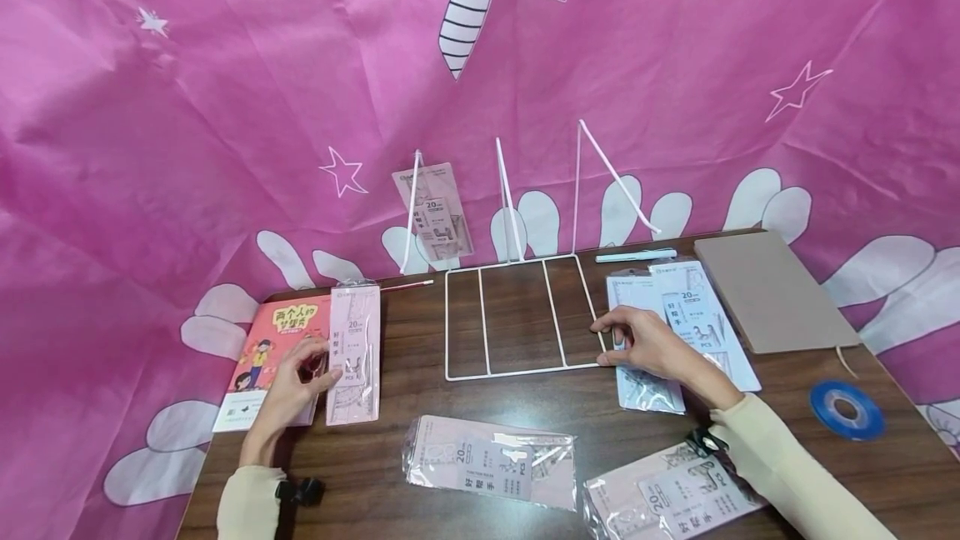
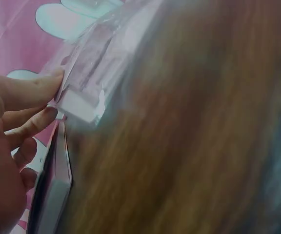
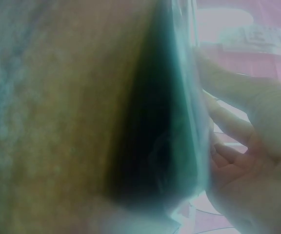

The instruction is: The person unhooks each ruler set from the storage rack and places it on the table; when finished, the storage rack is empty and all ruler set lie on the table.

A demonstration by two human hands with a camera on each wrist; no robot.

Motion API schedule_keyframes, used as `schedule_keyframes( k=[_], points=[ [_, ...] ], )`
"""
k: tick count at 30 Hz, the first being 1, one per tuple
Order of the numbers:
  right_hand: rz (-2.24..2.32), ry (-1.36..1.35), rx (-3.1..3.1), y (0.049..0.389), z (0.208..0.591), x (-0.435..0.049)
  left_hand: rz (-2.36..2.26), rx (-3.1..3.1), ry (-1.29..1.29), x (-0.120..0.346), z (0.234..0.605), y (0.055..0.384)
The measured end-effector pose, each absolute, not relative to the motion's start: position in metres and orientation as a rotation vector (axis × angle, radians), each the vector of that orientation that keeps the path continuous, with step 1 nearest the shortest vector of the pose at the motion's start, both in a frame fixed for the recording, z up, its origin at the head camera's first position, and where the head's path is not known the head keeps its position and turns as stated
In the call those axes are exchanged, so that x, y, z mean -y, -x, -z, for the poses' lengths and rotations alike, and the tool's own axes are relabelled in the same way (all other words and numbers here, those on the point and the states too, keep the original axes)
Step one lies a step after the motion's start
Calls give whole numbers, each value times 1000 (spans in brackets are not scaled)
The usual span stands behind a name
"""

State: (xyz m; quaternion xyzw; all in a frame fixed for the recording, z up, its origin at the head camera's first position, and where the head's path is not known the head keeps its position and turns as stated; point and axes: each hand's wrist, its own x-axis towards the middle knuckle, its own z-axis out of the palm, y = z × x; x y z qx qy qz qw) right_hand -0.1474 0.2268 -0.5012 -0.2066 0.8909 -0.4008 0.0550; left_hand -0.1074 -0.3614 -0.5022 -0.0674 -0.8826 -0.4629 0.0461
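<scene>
My left hand (image 1: 298, 386) pinches the left edge of a pink ruler-set packet (image 1: 365, 307) beside the red book (image 1: 258, 348). Up close in the left wrist view, thumb and fingers meet at this clear-wrapped packet (image 2: 99, 63), tilted above the tabletop. My right hand (image 1: 647, 342) is over the near blue ruler-set packet (image 1: 645, 397), fingertips at its left edge and the rack's right wire; I cannot tell whether they grip it. In the right wrist view, that hand (image 3: 257, 141) lies along a blurred bluish packet edge (image 3: 187, 126). A white wire rack (image 1: 486, 319) stands between both hands.
Two pink packets lie in front, one at the middle (image 1: 438, 448), another (image 1: 622, 515) under the right forearm. Another pink packet (image 1: 450, 232) leans at the back. A second blue packet (image 1: 723, 327), grey-brown notebook (image 1: 772, 294), blue tape roll (image 1: 821, 415) and pen (image 1: 636, 256) are right.
</scene>
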Motion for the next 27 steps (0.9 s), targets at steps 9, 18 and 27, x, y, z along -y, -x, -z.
schedule_keyframes(
  k=[9,18,27],
  points=[
    [1219,650,-2703,148,503,-229,1246,2758,243,365,508,110],
    [1233,670,-2709,147,502,-228,1213,2805,223,363,505,108],
    [1259,663,-2703,147,501,-229,1244,2808,212,360,501,113]
  ],
)
